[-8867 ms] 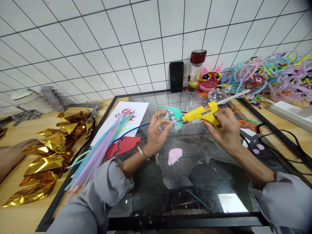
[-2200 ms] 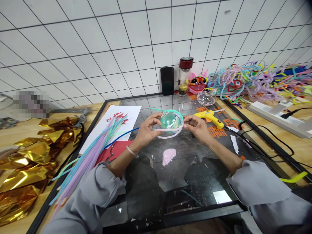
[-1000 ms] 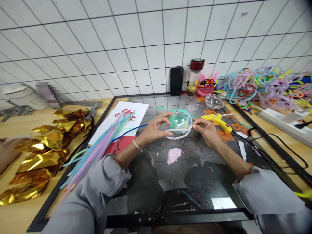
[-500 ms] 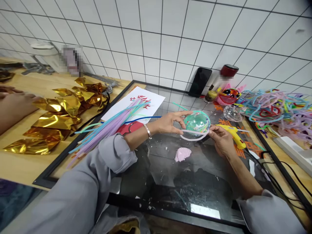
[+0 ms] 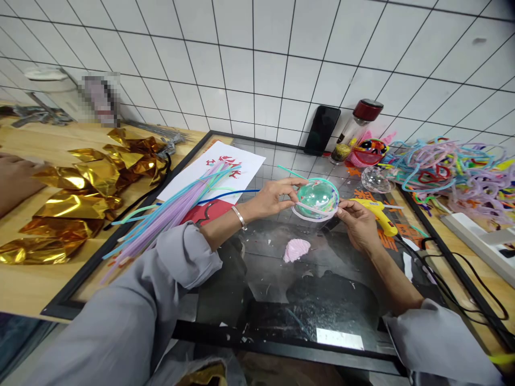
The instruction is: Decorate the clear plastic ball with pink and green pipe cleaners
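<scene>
Between my hands is a clear plastic half-ball with a green pipe cleaner round its far rim. A pale lilac pipe cleaner curves along the near side. My left hand is closed at the left of the rim, thumb on the lilac strand and fingertips on the green one. At the right edge, my right hand pinches the rim and the strand between thumb and finger. A yellow glue gun lies just behind my right hand. Below the half-ball, a pink lump rests on the dark glass.
Lilac and blue pipe cleaners lie over white paper at left. Gold foil pieces and another person's hand are farther left. A tangled heap, power strip, phone and bottle stand behind and right.
The lilac strand, which bowed below the half-ball, now sits closer around its near rim. Both hands still grip it. The whole view has shifted slightly.
</scene>
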A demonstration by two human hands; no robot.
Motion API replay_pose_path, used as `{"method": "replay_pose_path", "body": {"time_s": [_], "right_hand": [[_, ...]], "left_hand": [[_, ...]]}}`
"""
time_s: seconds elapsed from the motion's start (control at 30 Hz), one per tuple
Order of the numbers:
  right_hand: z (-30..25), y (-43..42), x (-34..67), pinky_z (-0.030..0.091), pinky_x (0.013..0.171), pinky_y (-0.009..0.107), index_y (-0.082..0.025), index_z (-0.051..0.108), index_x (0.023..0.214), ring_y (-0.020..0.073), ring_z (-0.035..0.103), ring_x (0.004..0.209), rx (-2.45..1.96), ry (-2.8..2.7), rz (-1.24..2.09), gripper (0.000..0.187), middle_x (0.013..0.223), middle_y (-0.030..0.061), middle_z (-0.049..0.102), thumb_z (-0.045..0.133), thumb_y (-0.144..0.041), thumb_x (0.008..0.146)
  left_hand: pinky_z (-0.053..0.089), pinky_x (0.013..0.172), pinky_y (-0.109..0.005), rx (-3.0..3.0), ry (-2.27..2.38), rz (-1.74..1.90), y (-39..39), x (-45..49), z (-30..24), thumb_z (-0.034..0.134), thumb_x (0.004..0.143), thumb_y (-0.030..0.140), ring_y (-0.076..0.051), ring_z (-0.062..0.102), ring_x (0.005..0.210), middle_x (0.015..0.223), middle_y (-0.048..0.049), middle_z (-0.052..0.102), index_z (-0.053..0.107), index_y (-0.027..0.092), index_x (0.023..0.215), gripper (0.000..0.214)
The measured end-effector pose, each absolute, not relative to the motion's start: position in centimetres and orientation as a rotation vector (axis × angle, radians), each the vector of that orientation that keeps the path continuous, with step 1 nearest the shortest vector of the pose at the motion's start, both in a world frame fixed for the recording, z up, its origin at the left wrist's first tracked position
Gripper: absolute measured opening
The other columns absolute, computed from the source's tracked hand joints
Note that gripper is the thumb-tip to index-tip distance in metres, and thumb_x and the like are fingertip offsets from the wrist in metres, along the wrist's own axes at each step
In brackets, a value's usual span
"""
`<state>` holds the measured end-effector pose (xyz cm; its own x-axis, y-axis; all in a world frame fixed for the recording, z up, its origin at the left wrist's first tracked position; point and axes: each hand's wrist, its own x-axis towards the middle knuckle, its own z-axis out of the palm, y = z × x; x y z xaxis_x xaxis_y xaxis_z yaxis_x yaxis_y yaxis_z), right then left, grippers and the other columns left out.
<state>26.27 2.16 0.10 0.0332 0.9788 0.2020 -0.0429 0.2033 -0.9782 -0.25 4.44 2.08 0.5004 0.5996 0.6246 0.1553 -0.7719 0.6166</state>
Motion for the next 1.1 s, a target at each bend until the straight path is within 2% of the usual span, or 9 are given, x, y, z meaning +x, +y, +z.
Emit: {"method": "replay_pose_path", "body": {"time_s": [0.13, 0.33, 0.57, 0.87, 1.1], "right_hand": [[0.2, 2.2, 26.0, 0.053, 0.072, 0.028, -0.023, 0.067, 0.078, 0.0128, 0.062, 0.072, -1.035, -1.171, 1.089, 0.037, 0.082, -0.0006, 0.068, 0.091, -0.038, 0.054], [0.3, 2.3, 26.0, 0.053, 0.071, 0.027, -0.024, 0.067, 0.088, 0.0138, 0.063, 0.078, -1.024, -1.194, 1.090, 0.043, 0.090, 0.0008, 0.070, 0.090, -0.041, 0.056], [0.4, 1.9, 25.7, 0.055, 0.069, 0.029, -0.022, 0.066, 0.083, 0.0123, 0.062, 0.067, -1.038, -1.195, 1.080, 0.043, 0.079, -0.0014, 0.068, 0.090, -0.044, 0.055], [0.6, 1.5, 25.2, 0.056, 0.074, 0.035, -0.021, 0.062, 0.077, 0.0148, 0.064, 0.067, -1.036, -1.187, 1.099, 0.043, 0.075, -0.0005, 0.067, 0.088, -0.046, 0.054], [0.6, 1.4, 24.9, 0.056, 0.069, 0.034, -0.020, 0.062, 0.075, 0.0137, 0.062, 0.063, -1.026, -1.163, 1.092, 0.044, 0.071, -0.0013, 0.064, 0.088, -0.048, 0.053]], "left_hand": [[0.050, 0.102, -0.043, 2.127, 0.701, 1.318, 4.3, 0.3, 1.4, 0.064, 0.089, 0.025, -0.025, 0.063, 0.119, 0.124, -0.0158, 0.067, 0.067, 0.016, 0.083, 0.012], [0.051, 0.100, -0.040, 1.779, 0.731, 1.312, 4.2, 0.9, 0.7, 0.068, 0.085, 0.032, -0.024, 0.061, 0.119, 0.124, -0.0154, 0.064, 0.064, 0.015, 0.090, 0.018], [0.051, 0.095, -0.036, 1.670, 0.802, 1.337, 4.0, 1.2, 0.3, 0.068, 0.083, 0.032, -0.023, 0.061, 0.116, 0.115, -0.0133, 0.067, 0.064, 0.014, 0.088, 0.019], [0.048, 0.096, -0.034, 1.605, 0.873, 1.304, 3.8, 1.3, 0.2, 0.068, 0.082, 0.038, -0.021, 0.063, 0.112, 0.120, -0.0127, 0.067, 0.060, 0.016, 0.085, 0.024], [0.053, 0.076, -0.027, 1.508, 0.896, 1.283, 3.5, 1.7, 0.6, 0.070, 0.080, 0.042, -0.015, 0.066, 0.090, 0.119, -0.0118, 0.067, 0.059, 0.015, 0.085, 0.030]]}}
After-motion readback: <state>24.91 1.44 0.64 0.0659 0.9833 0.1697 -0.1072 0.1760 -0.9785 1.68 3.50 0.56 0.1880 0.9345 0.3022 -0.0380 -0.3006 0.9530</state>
